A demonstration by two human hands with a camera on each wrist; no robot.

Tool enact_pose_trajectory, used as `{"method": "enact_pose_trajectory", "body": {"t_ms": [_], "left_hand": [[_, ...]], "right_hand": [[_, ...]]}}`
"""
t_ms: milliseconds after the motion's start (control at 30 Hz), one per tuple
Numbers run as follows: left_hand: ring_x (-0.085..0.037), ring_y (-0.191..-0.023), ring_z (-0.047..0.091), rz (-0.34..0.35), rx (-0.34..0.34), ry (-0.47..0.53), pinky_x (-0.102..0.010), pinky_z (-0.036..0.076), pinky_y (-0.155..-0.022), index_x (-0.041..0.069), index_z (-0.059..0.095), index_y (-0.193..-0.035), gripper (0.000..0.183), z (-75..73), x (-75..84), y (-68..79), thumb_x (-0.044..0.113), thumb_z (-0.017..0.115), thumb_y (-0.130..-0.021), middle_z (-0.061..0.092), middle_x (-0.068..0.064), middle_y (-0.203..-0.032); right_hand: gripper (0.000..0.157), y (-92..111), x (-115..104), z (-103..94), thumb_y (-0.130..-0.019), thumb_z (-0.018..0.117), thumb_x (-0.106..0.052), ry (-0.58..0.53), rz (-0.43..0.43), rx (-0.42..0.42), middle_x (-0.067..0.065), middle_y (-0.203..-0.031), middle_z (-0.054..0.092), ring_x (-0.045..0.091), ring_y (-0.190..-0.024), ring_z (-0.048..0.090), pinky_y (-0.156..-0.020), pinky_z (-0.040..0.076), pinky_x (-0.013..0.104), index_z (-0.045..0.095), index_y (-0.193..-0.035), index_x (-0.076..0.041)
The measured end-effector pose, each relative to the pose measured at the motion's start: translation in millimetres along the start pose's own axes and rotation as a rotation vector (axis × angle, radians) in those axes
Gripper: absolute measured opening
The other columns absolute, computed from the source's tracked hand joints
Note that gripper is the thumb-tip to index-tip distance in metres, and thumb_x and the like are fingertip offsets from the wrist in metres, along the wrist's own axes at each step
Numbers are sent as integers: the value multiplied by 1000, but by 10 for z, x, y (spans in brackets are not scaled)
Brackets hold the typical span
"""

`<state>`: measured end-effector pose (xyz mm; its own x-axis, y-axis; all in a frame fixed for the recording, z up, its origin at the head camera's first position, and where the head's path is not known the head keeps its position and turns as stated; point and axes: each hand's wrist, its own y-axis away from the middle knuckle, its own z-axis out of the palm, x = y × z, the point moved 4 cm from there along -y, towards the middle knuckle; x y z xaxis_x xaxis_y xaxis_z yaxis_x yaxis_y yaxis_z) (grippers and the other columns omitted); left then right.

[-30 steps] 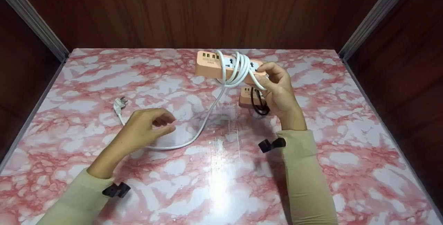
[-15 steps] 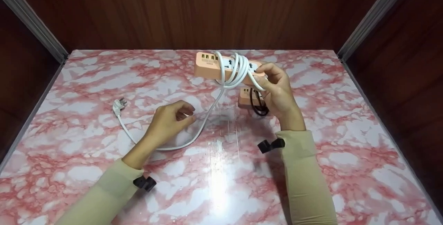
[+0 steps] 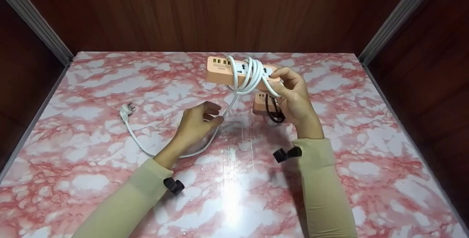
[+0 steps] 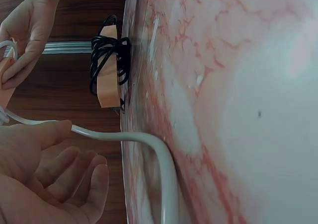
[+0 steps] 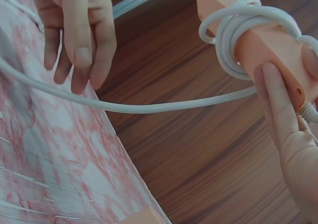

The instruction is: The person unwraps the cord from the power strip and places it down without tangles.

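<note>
Marbled tabletop (image 3: 366,128), right hand (image 3: 296,99) round power strip (image 3: 219,75), left hand (image 3: 194,123) loosely cupped, perhaps against cord (image 5: 149,109).

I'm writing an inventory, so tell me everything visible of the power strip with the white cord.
The peach, oblong, seemingly plastic power strip has four USB ports beside white sockets. Its white cord loops around it and runs to a plug on the table. The right hand grips the end opposite the ports, holding it off the table, sockets upward.
</note>
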<state>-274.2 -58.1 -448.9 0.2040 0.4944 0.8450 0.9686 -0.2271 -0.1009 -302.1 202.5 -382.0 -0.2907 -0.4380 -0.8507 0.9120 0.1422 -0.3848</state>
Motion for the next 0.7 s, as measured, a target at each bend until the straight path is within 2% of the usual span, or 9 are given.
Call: {"method": "enact_pose_trajectory", "body": {"t_ms": [267,500,700], "left_hand": [[-28,-103,76,1,-7,2,-43,60,-94,9,74,-128,33,102,5,-24,21,75,-97,78,-10,-114],[-24,-92,76,31,22,2,-41,60,-89,10,78,-114,22,124,21,-38,21,76,-96,79,-6,-96],[-21,-89,74,14,39,0,-41,60,-87,12,79,-106,15,110,21,-16,25,77,-97,78,-2,-91]], "right_hand": [[22,-14,4,-7,-92,62,12,4,-3,-4,7,-102,67,16,-91,65,-76,56,21,71,-94,-8],[19,-20,12,-19,-92,65,10,-3,-12,-6,7,-102,68,16,-92,67,-76,57,22,71,-94,-8],[18,-12,-6,-6,-92,65,10,-9,-13,-17,7,-101,67,16,-90,66,-75,56,21,71,-95,-7]]}}
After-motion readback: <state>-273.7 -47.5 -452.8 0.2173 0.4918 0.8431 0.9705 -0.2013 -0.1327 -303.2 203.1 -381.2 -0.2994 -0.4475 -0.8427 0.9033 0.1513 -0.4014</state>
